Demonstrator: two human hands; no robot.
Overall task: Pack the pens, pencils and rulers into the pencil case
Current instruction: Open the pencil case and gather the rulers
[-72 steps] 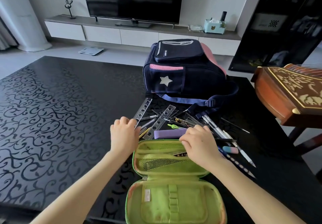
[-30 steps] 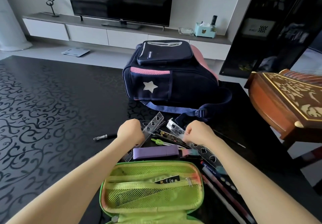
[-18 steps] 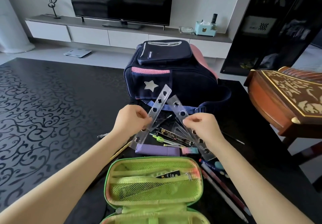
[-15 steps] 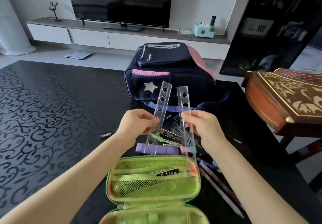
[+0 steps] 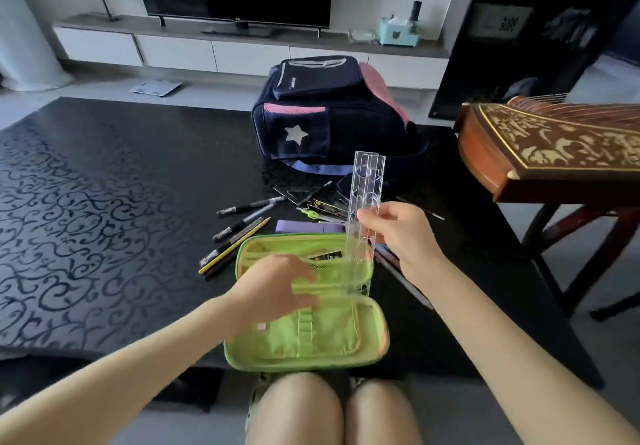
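Your right hand point(image 5: 398, 233) pinches the rulers point(image 5: 369, 181) upright, tips in the case point(image 5: 329, 340) at the table's point(image 5: 104, 202) near edge. Left hand point(image 5: 277, 288) lies on the case, grip blurred, can't tell. Pens point(image 5: 249, 207) and pencil point(image 5: 235, 245) unpacked.

Standing beside them, what I notice is how little this person has on. The left forearm point(image 5: 138, 358) and the right forearm point(image 5: 502, 333) are bare along their whole visible length, from the lower corners of the view up to the wrists. The left hand point(image 5: 277, 288) and the right hand point(image 5: 401, 233) are bare as well. The left one is smeared by motion, so its fingers are hard to make out. Lower down, the left thigh point(image 5: 294, 410) and the right thigh point(image 5: 381, 413) are uncovered as far as they show, rounded at the knee. A pale patterned scrap point(image 5: 255, 389) sits just beside the left thigh. Whether it is footwear or cloth, I cannot tell.
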